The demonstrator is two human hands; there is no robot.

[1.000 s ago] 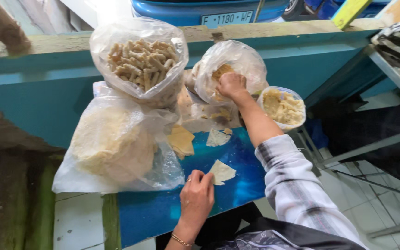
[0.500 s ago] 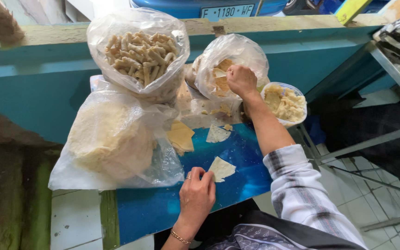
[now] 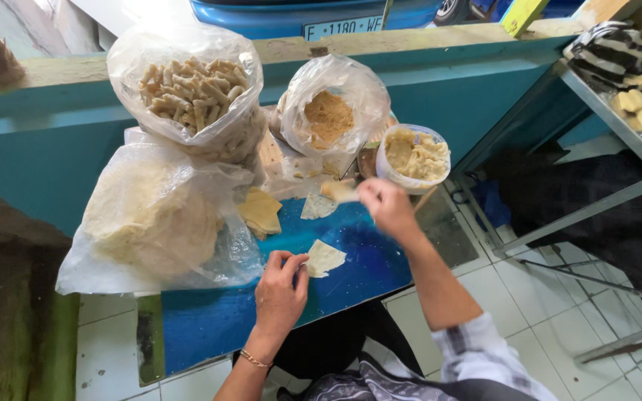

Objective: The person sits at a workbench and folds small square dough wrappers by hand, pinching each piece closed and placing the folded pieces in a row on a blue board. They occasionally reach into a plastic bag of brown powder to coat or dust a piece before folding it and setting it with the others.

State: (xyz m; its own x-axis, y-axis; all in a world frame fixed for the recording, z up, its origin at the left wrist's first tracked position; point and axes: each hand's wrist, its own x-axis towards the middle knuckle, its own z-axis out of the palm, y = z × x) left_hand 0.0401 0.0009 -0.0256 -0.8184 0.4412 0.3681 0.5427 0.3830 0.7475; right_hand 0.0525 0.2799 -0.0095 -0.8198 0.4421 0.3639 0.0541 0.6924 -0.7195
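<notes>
A thin pale dough wrapper point(image 3: 324, 258) is pinned flat on the blue desk point(image 3: 209, 319) near its front edge by the fingertips of the left hand point(image 3: 279, 286). A small blurred pale piece point(image 3: 338, 191) is pinched in the right hand point(image 3: 385, 206), raised above the desk's middle. Towards the back edge stand a clear plastic bag of short fried sticks point(image 3: 191, 93), a clear plastic bag of brown crumbs point(image 3: 332, 111) and a white round bowl of yellowish filling point(image 3: 413, 157). A large clear plastic bag of stacked pale wrappers point(image 3: 154, 215) occupies the left edge.
</notes>
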